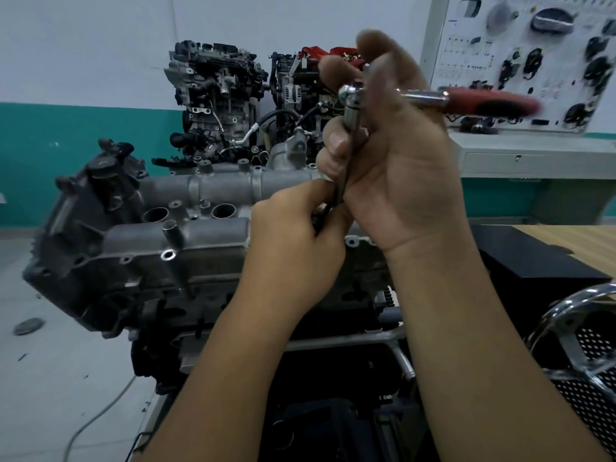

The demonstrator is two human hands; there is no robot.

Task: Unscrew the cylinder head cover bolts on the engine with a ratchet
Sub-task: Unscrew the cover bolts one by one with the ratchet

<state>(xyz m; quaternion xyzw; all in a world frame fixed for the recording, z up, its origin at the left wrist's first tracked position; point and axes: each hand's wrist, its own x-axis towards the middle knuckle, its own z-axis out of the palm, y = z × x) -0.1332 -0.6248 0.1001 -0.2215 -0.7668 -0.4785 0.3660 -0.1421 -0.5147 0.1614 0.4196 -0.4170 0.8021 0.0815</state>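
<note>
The right hand (396, 168), at the centre right of the frame, has its fingers (333, 141) curled round the ratchet (420, 98) just under its chrome head, while the red handle sticks out blurred toward the upper right. A thin dark extension bar (340, 191) runs down from the head to the left hand (293, 235), whose fingers pinch its lower end — the tip itself is hidden. Both hands hover over the grey cylinder head cover (186, 235) of the engine (100, 261), which fills the centre left. Behind stand two more engines (216, 95); a white panel of parts (533, 61) sits upper right.
</note>
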